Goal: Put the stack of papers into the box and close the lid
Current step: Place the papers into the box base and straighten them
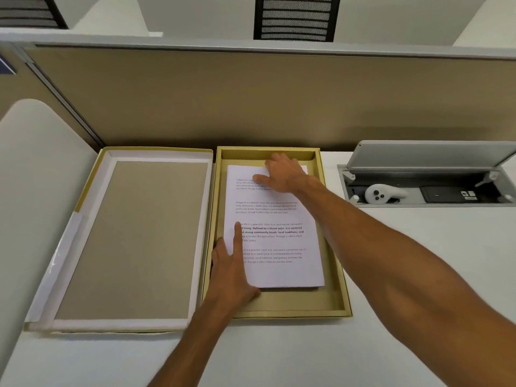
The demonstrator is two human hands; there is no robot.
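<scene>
The stack of papers (pixel 279 241), white with printed paragraphs, lies inside the open tan box (pixel 344 289) in the middle of the desk, nearer its far end. My left hand (pixel 231 272) grips the stack's left edge, thumb on top and fingers at the edge. My right hand (pixel 284 174) rests over the stack's far edge, thumb on the top sheet and fingertips hidden behind the edge. The lid (pixel 134 241) lies inside-up on the desk, touching the box's left side.
A beige partition (pixel 251 101) stands right behind the box and lid. To the right, an open cable hatch (pixel 424 155) in the white desk (pixel 418 261) holds a white controller (pixel 382 193). A white curved panel (pixel 33 169) rises at the left.
</scene>
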